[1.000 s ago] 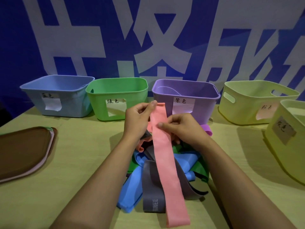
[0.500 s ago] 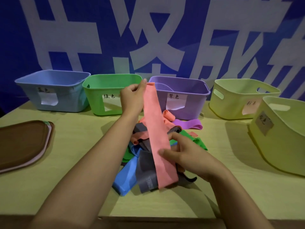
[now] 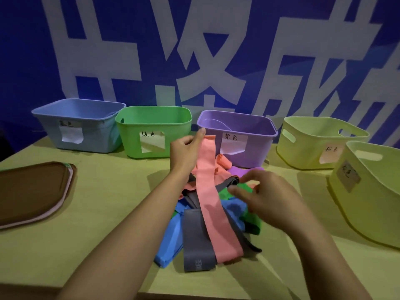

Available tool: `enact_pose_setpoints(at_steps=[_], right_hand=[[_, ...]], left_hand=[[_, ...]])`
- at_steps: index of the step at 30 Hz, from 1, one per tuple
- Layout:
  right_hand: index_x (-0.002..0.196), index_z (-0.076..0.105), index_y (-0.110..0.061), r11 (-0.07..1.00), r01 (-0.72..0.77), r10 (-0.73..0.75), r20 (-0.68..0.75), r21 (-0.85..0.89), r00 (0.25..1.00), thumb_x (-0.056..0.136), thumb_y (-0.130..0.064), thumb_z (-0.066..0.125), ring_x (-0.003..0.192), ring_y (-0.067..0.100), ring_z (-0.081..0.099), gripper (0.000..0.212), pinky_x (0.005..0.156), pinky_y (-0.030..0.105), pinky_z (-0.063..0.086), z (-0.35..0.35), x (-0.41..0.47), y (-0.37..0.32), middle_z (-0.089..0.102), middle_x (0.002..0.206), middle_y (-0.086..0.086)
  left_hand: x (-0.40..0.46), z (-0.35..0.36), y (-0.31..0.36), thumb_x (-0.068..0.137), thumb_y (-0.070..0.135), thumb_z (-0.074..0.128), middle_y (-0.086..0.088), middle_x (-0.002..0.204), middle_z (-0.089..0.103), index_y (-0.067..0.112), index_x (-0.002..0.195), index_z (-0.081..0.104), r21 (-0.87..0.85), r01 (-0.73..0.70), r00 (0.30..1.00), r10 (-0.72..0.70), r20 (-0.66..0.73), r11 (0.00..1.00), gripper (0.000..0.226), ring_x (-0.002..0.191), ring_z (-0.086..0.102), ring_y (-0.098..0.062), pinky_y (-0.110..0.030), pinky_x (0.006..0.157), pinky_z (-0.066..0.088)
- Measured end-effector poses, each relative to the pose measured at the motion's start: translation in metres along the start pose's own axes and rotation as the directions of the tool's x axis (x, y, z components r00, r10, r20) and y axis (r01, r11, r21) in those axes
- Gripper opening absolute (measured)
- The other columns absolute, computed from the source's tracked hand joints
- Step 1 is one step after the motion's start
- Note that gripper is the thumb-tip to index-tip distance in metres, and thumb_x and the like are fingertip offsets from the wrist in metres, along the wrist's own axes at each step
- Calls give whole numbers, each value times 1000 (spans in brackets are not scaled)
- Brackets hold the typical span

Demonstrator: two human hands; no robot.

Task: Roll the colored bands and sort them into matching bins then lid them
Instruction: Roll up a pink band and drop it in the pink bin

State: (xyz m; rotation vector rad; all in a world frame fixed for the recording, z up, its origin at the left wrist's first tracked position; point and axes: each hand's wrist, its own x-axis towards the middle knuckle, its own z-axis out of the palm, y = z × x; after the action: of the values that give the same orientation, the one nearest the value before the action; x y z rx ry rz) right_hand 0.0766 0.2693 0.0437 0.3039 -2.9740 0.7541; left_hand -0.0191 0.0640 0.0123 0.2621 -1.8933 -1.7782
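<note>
My left hand (image 3: pixel 186 152) pinches the top end of a long pink band (image 3: pixel 213 204), which hangs down and lies over the pile. My right hand (image 3: pixel 263 197) hovers just right of the band with its fingers loosely spread, holding nothing. The pile of bands holds a grey band (image 3: pixel 195 241), a blue band (image 3: pixel 171 239), green bands (image 3: pixel 252 221), a purple band (image 3: pixel 238 171) and a rolled pink band (image 3: pixel 224 162). Behind it stand labelled bins in a row: blue (image 3: pixel 80 126), green (image 3: pixel 153 131), purple (image 3: pixel 240 137) and two pale yellow ones (image 3: pixel 313 144) (image 3: pixel 372 189).
A stack of lids (image 3: pixel 32 189) with a brown one on top lies at the left on the yellow-green table (image 3: pixel 104 224). A blue wall with large white characters rises behind the bins. The table's front edge runs close to my forearms.
My right hand has let go of the pink band's lower part and lifted to the right. The band's lower end now lies flat over the grey band. My left hand still holds the top end.
</note>
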Motion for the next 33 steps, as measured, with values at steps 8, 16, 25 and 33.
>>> enact_pose_setpoints(at_steps=[8, 16, 25, 33], right_hand=[[124, 69, -19, 781, 283, -223, -175, 556, 959, 99, -33, 66, 92, -4, 65, 29, 81, 21, 54, 39, 108, -18, 72, 104, -14], [87, 75, -4, 573, 299, -163, -252, 763, 954, 100, -23, 65, 67, 6, 59, 24, 61, 26, 49, 58, 116, -18, 70, 71, 0], [84, 77, -17, 541, 245, -97, -229, 805, 968, 100, -32, 64, 68, 7, 61, 26, 66, 35, 52, 67, 109, -12, 72, 73, -5], [89, 79, -12, 465, 120, -12, -129, 877, 992, 97, -51, 60, 72, 20, 65, 45, 58, 34, 54, 61, 105, -16, 74, 89, 20]], left_hand=[[-14, 4, 0, 93, 43, 73, 13, 43, 44, 16, 55, 60, -90, -39, 998, 43, 38, 995, 47, 43, 37, -2, -18, 45, 32], [-14, -4, -4, 90, 51, 72, 10, 54, 59, 17, 67, 70, -23, -136, 980, 138, 142, 990, 42, 54, 49, -7, -23, 55, 40], [-13, -15, -12, 93, 20, 76, 2, 92, 79, 20, 94, 78, -68, -177, 958, 188, 219, 982, 3, 89, 73, -12, -34, 86, 60], [-14, -14, -7, 92, 21, 76, 7, 88, 79, 23, 92, 78, -52, -213, 954, 219, 203, 976, 3, 84, 71, -5, -21, 79, 56]])
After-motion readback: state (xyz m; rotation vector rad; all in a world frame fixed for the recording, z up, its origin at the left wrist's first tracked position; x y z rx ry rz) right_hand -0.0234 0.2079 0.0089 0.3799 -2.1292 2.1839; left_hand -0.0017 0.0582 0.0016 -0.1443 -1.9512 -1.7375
